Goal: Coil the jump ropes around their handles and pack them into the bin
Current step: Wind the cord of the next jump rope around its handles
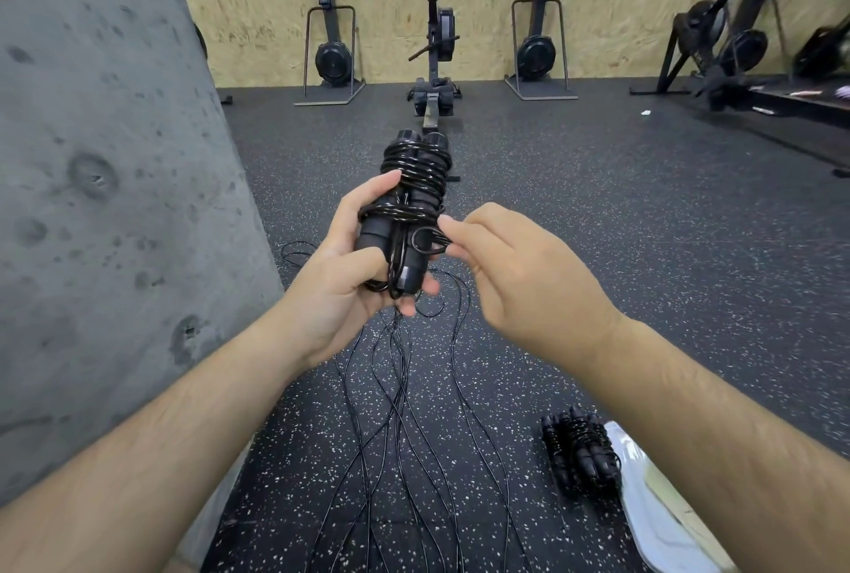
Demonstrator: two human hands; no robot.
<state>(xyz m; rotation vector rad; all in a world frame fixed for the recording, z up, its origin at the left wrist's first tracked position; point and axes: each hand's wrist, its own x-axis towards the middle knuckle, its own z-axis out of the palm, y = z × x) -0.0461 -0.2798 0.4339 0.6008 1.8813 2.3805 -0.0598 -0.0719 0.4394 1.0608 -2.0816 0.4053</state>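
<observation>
The left hand (pixel 340 278) grips the paired handles (pixel 373 237), the jump rope (pixel 416 170) coiled round them. The right hand (pixel 519 278) pinches the rope's end loop (pixel 425 239). Coiled bundles (pixel 582 453) lie on the floor just beside a white object (pixel 653 508); whether it is the bin I cannot tell.

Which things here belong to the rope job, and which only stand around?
Job: rope bundle in the left hand, loop end pinched by the right hand, loose ropes on floor, finished bundles.
Around: rowing machine, wall trainers, concrete pillar.

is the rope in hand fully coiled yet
Nearly: cord wraps the paired handles in the left hand, but the right hand pinches a loose loop.
</observation>
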